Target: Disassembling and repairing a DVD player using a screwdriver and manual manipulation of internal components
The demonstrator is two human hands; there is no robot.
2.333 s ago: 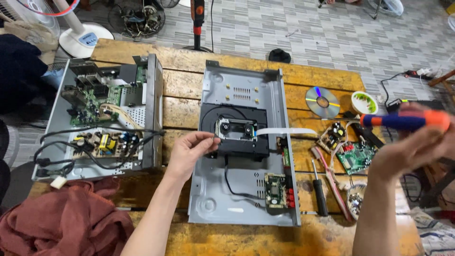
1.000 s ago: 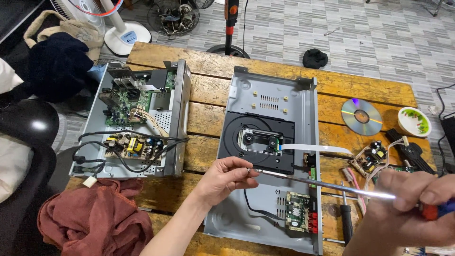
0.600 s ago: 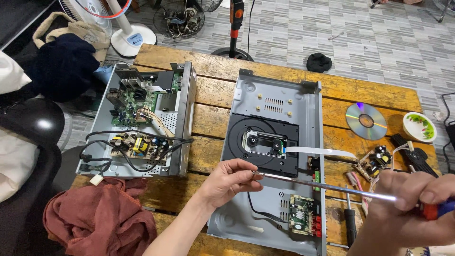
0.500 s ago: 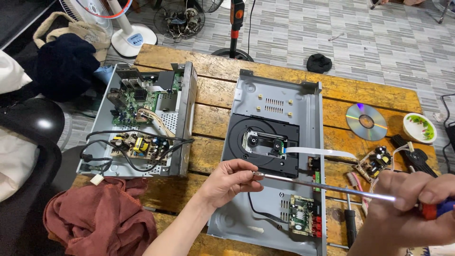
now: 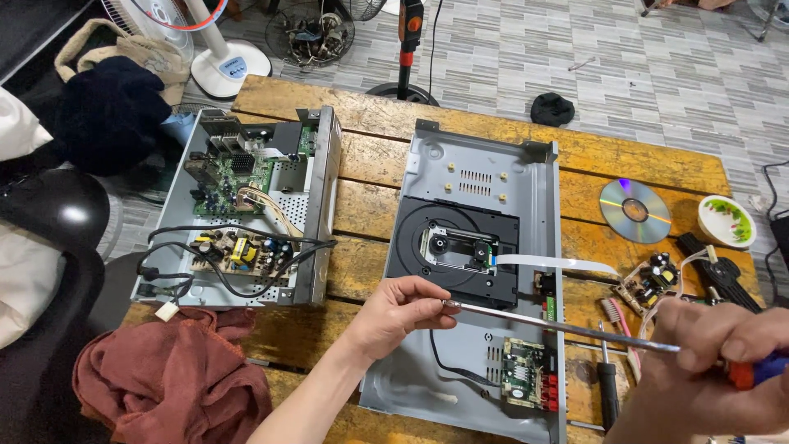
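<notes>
My right hand point(image 5: 713, 368) grips the orange and blue handle of a long screwdriver point(image 5: 559, 324) at the lower right. Its steel shaft runs left across the open grey disc player chassis point(image 5: 477, 164). My left hand point(image 5: 401, 311) pinches the shaft's tip, just below the black disc drive point(image 5: 444, 247). A white ribbon cable point(image 5: 559, 265) leads right from the drive. A small green circuit board point(image 5: 523, 372) sits in the chassis under the shaft.
A second open chassis point(image 5: 246, 210) with boards and black wires lies at the left of the wooden table point(image 5: 370, 164). A red cloth point(image 5: 177, 382) lies at the front left. A disc point(image 5: 634, 210), small bowl point(image 5: 726, 220), loose boards and tools sit at the right.
The view has shifted slightly. Both hands keep hold of the screwdriver, with the left fingers still at its tip below the drive. Earlier the right hand held the screwdriver raised, away from the chassis.
</notes>
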